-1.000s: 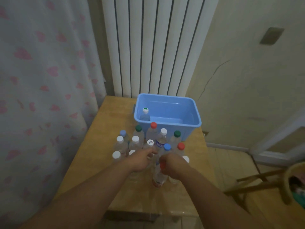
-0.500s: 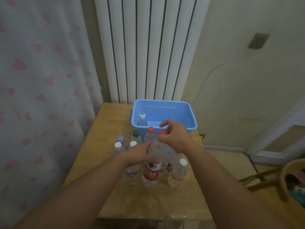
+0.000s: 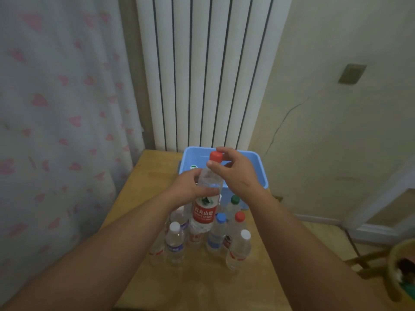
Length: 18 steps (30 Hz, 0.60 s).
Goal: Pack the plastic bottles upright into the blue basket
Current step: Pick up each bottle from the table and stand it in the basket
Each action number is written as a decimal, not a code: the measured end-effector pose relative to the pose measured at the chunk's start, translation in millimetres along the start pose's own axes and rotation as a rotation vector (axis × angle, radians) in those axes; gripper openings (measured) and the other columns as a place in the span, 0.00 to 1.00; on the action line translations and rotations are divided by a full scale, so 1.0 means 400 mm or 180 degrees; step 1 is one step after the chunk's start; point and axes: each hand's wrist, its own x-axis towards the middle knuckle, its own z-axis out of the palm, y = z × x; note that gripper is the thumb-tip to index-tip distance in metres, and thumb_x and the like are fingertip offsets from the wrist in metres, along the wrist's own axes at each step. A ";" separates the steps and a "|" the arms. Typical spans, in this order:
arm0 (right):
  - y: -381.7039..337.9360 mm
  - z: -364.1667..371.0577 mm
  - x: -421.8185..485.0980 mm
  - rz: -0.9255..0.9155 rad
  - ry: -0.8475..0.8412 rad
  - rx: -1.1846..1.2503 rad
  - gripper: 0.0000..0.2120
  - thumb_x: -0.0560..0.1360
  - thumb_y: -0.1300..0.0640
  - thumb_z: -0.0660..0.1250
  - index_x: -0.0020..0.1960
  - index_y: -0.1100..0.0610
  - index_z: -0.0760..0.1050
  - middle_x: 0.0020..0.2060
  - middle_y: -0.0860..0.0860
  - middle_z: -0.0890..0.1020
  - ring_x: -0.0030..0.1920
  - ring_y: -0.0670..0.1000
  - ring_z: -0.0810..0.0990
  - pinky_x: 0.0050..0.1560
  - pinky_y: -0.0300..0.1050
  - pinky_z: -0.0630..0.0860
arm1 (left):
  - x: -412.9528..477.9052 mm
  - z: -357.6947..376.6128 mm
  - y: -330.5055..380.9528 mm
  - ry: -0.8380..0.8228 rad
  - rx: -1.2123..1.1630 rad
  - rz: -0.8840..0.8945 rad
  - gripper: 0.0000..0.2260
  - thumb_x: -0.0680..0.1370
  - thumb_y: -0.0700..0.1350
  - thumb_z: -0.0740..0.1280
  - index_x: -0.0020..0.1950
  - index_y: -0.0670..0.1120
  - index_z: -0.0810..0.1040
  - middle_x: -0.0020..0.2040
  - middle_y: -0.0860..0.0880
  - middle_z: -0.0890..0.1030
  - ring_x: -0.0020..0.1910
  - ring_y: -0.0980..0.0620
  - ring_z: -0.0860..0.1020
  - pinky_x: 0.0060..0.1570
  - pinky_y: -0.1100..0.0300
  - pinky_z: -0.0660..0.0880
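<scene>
A clear red-capped bottle (image 3: 205,209) with a red label hangs upright in the air above the other bottles. My left hand (image 3: 190,187) grips its body and my right hand (image 3: 233,173) pinches its neck just under the cap. Behind it stands the blue basket (image 3: 261,173) at the far end of the wooden table (image 3: 143,182). One bottle with a green-and-white cap (image 3: 193,167) stands inside the basket at its left. Several capped bottles (image 3: 216,234) stand upright on the table below my hands.
A white radiator (image 3: 202,72) rises behind the basket and a heart-patterned curtain (image 3: 56,108) hangs at the left. A wooden chair (image 3: 370,259) and a woven basket (image 3: 402,268) sit on the floor at the right. The table's near edge is bare.
The red-capped bottle has been lifted off the table and carried up and forward toward the basket, both hands holding it. The camera has tilted upward.
</scene>
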 end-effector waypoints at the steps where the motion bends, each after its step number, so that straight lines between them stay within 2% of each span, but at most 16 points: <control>1: 0.001 -0.002 0.006 -0.0025 0.0039 -0.0034 0.22 0.71 0.45 0.72 0.63 0.47 0.74 0.51 0.42 0.80 0.43 0.42 0.76 0.44 0.38 0.73 | 0.005 0.002 0.004 0.0024 0.0053 0.0025 0.19 0.69 0.50 0.78 0.57 0.55 0.79 0.51 0.55 0.84 0.52 0.55 0.82 0.50 0.55 0.80; 3: 0.004 -0.002 0.023 -0.0086 0.0141 -0.0108 0.19 0.71 0.45 0.72 0.61 0.45 0.75 0.49 0.39 0.79 0.43 0.42 0.77 0.47 0.42 0.76 | 0.021 0.004 0.010 0.0113 0.0137 0.0051 0.20 0.69 0.50 0.78 0.58 0.56 0.78 0.52 0.56 0.83 0.52 0.56 0.81 0.48 0.58 0.80; 8: 0.012 0.011 0.073 -0.0256 0.0250 -0.0218 0.19 0.71 0.46 0.70 0.61 0.42 0.75 0.52 0.40 0.80 0.52 0.42 0.78 0.54 0.45 0.78 | 0.091 -0.002 0.027 0.0408 0.0413 0.0073 0.22 0.67 0.51 0.79 0.57 0.60 0.75 0.50 0.57 0.82 0.51 0.56 0.80 0.48 0.56 0.80; 11: 0.015 0.020 0.116 -0.0196 0.0322 -0.0131 0.18 0.71 0.48 0.70 0.60 0.41 0.75 0.52 0.41 0.81 0.50 0.44 0.79 0.53 0.48 0.79 | 0.149 -0.026 0.030 0.0461 0.0462 0.0227 0.21 0.65 0.53 0.79 0.54 0.62 0.76 0.49 0.58 0.83 0.51 0.57 0.81 0.50 0.53 0.81; 13: 0.017 0.024 0.151 -0.0250 0.0423 -0.0123 0.19 0.71 0.48 0.71 0.61 0.41 0.75 0.52 0.42 0.81 0.50 0.44 0.79 0.53 0.48 0.79 | 0.194 -0.044 0.035 0.0452 0.0481 0.0358 0.23 0.64 0.54 0.79 0.55 0.62 0.76 0.49 0.59 0.82 0.51 0.59 0.80 0.52 0.54 0.80; 18: 0.018 0.039 0.231 -0.0157 0.0675 -0.0116 0.19 0.71 0.50 0.72 0.61 0.44 0.75 0.52 0.44 0.82 0.52 0.45 0.79 0.55 0.48 0.79 | 0.288 -0.082 0.055 0.0180 0.0322 0.0633 0.32 0.66 0.50 0.80 0.65 0.61 0.69 0.53 0.63 0.77 0.52 0.64 0.76 0.47 0.67 0.73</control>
